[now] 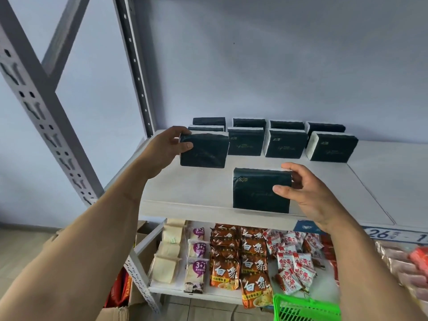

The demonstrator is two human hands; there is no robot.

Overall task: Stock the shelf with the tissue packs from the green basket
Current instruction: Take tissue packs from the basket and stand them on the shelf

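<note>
Two dark tissue packs are in hand over the white shelf (199, 191). Her left hand (170, 148) clamps one pack (203, 150) by its left edge, at the left end of the nearer row. The right hand (305, 193) pinches another pack (260, 193) standing upright near the front edge. More tissue packs (286, 143) line the back in rows. Low down, the green basket (305, 309) shows its rim below the snack shelf (208, 294).

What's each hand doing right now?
Left hand: holding a dark tissue pack.
Right hand: holding another tissue pack at the shelf front.
</note>
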